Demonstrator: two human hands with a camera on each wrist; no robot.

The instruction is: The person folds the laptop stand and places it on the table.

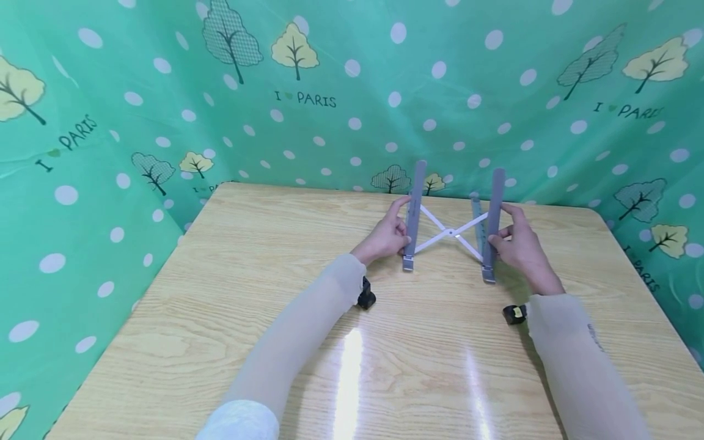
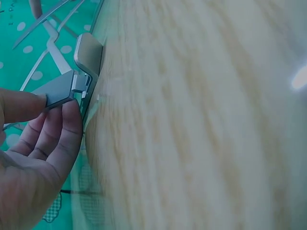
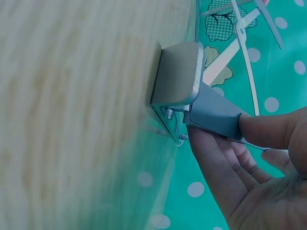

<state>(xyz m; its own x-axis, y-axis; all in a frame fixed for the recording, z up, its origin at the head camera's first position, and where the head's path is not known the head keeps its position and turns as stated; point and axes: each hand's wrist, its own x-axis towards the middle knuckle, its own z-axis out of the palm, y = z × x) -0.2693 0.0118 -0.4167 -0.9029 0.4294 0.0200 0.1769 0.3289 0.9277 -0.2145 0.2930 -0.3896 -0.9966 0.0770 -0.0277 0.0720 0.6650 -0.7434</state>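
A grey folding laptop stand (image 1: pixel 494 214) stands at the far side of the table, its two long arms tilted up and joined by a crossed brace (image 1: pixel 451 232). My left hand (image 1: pixel 389 237) grips the left arm, thumb on top and fingers beneath in the left wrist view, close to the hinged front lip (image 2: pixel 88 53). On the other side my right hand (image 1: pixel 519 247) pinches the right arm between thumb and fingers. In the right wrist view its wide front lip (image 3: pixel 177 72) rests close against the tabletop, and the fingers (image 3: pixel 216 163) curl under the arm.
The wooden table (image 1: pixel 220 293) ends just behind the stand, where a green dotted curtain (image 1: pixel 352 91) hangs. Black wrist cameras, the left one (image 1: pixel 366 294) and the right one (image 1: pixel 514 314), sit at the sleeve cuffs. Light glares off the near tabletop.
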